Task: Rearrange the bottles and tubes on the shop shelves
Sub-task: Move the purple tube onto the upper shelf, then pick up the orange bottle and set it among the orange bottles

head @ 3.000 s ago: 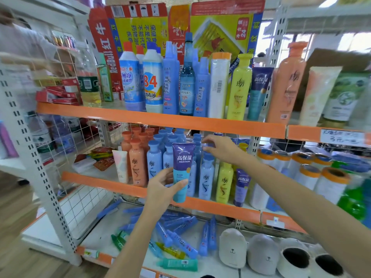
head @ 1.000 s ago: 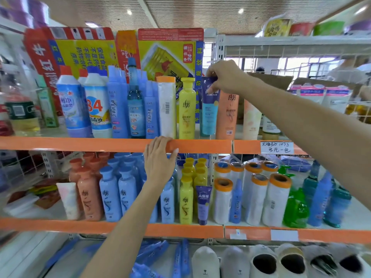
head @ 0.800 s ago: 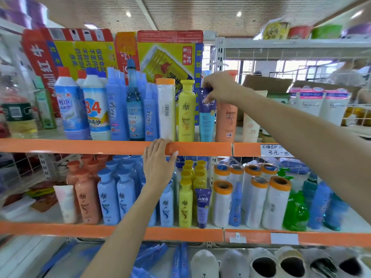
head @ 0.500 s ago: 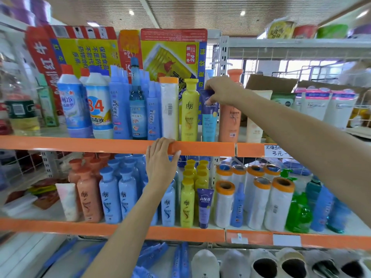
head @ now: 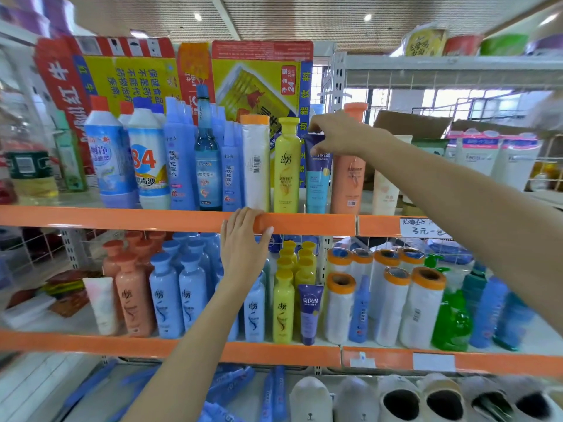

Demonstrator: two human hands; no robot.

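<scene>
Since half a second ago almost nothing shifted: right hand has stayed at the tube's top, left hand is still on the shelf lip. Upper shelf: orange front edge, left-hand fingers hooked over it, thumb beneath, so that grip is clamped on the edge. Orange bottle stands just right of the tube, yellow bottle just left. Blue-and-purple tube stands upright between them on the upper shelf, cap end down. Right fingertips pinch its crimped top, grip closed on it. Matching purple tube sits on the shelf below.
</scene>
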